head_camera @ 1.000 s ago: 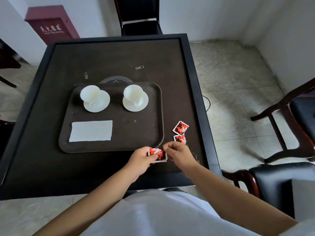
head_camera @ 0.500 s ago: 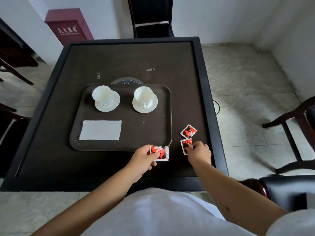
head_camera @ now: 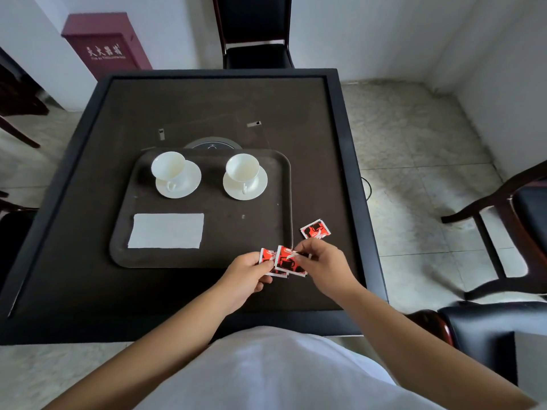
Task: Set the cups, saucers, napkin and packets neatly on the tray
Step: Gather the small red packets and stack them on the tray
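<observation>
I saw my left hand (head_camera: 245, 276) pinch one red packet (head_camera: 266, 257) and my right hand (head_camera: 322, 264) pinch another (head_camera: 288, 261) at the tray's (head_camera: 207, 258) near right corner; a third packet (head_camera: 315, 229) lay beside its right edge.

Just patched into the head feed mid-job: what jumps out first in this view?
The red packets stand out: the left hand and right hand each pinch one at the tray's near right corner, while a loose packet lies on the table just right of the tray. On the tray, two white cups on saucers sit side by side at the far end, with a white napkin near left.
</observation>
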`<state>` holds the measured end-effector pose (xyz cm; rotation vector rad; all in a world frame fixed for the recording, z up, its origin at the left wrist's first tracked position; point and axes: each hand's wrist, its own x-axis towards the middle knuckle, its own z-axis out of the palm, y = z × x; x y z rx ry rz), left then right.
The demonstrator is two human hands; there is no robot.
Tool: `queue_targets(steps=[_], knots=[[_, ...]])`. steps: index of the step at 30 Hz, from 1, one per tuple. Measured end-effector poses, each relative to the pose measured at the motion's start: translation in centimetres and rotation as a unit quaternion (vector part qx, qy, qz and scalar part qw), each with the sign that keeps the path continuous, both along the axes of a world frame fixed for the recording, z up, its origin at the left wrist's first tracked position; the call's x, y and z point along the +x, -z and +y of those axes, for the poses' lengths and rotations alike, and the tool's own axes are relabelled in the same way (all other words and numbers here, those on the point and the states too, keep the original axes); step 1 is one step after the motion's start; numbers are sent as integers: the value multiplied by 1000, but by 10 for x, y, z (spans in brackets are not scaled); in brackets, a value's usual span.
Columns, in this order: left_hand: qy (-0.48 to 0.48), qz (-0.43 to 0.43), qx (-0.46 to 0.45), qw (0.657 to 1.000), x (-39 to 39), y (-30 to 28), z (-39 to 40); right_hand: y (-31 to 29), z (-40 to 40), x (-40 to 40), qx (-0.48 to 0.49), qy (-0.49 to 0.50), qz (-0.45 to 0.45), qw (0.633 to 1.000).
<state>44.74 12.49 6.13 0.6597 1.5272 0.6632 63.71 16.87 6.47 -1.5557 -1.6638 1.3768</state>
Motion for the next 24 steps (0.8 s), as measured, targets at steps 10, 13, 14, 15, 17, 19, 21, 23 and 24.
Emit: queue_targets(steps=[10, 13, 14, 15, 17, 19, 21, 23, 24], knots=[[26, 42, 64, 997, 0, -10, -8, -11, -10, -21, 88, -37, -67, 993], [18, 29, 66, 997, -2, -12, -10, -12, -7, -23, -19, -5, -14, 1000], [18, 25, 64, 997, -3, -13, -9, -12, -5, -24, -53, -2, 8, 999], [19, 21, 61, 998, -3, -13, -9, -11, -4, -25, -80, 2, 31, 996], [26, 10, 55, 998, -4, -13, -7, -10, -3, -26, -113, 17, 71, 991], [33, 0, 49, 998, -5, -14, -3, -8, -2, -26, -127, 33, 90, 987], [37, -6, 48, 998, -6, -15, 0, -6, -1, -26, -128, 40, 90, 987], [35, 9, 51, 998, -6, -13, 3, -3, 1, -26, -129, 37, 82, 988], [31, 20, 52, 998, -5, -12, 5, -3, 1, -26, -131, 32, 80, 988]])
